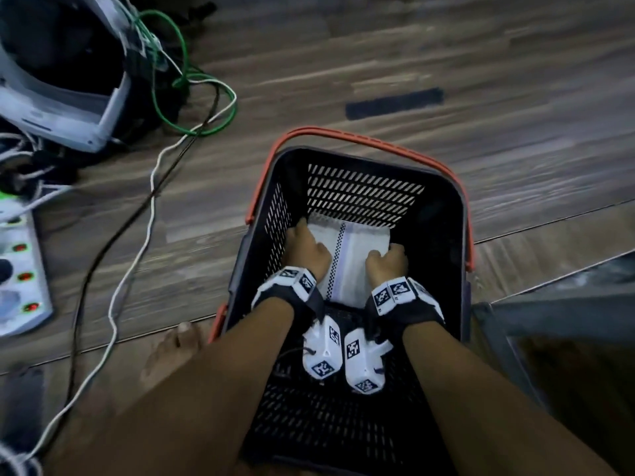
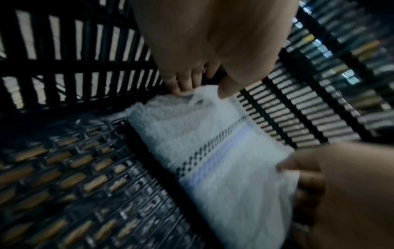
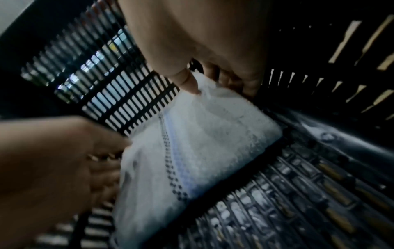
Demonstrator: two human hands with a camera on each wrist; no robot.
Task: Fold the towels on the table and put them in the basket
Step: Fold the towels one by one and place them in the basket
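Both hands down inside the basket (image 1: 457, 214), which sits on the floor. Folded white towel (image 1: 357, 255) w/ checkered stripe is low in the far end, at or near the bottom. Left hand (image 1: 307, 250) pinches its left edge, thumb over fingers; right hand (image 1: 386, 261) curled round the right edge, same grip. Not let go yet. So 1 towel folded and basically placed, pending release. Table not in view, can't tell how many are left.
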